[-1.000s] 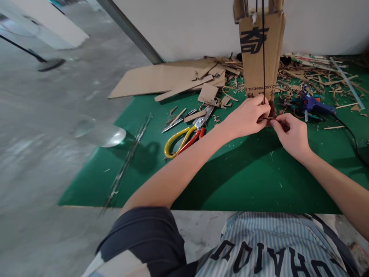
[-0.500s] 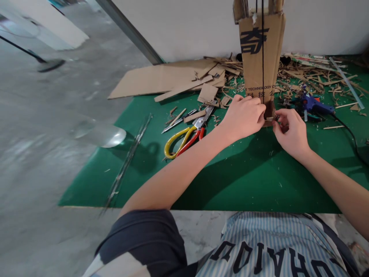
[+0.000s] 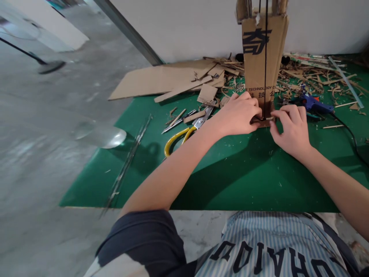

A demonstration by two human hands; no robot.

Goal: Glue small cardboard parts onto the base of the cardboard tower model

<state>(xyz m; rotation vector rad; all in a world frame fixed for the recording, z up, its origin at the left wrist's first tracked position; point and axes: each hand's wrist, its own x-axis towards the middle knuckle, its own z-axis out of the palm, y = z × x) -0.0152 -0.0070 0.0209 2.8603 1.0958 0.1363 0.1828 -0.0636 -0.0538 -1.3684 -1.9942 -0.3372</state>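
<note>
A tall cardboard structure point(image 3: 256, 73) with printed lettering stands upright on the green table. A black cord point(image 3: 265, 65) hangs taut down its front and meets a short thin wooden stick point(image 3: 268, 119) near the base. My right hand point(image 3: 292, 129) pinches the right end of this stick between thumb and forefinger. On the other side, my left hand point(image 3: 240, 115) is closed, thumb against fingers, at the cord's lower end; a dark strand leads from its fingertips toward the stick. The left fingers partly cover the structure's base.
Scissors point(image 3: 187, 132) with yellow handles and a craft knife point(image 3: 181, 120) lie left of the structure. A blue glue gun point(image 3: 317, 104) rests on the right. Cardboard sheets point(image 3: 161, 77) and scraps cover the back. Thin rods point(image 3: 128, 161) lie near the left edge.
My hands have drawn slightly apart, the left moving left and down. The stick and the cord's lower end now show between them. The structure has shifted slightly right in view.
</note>
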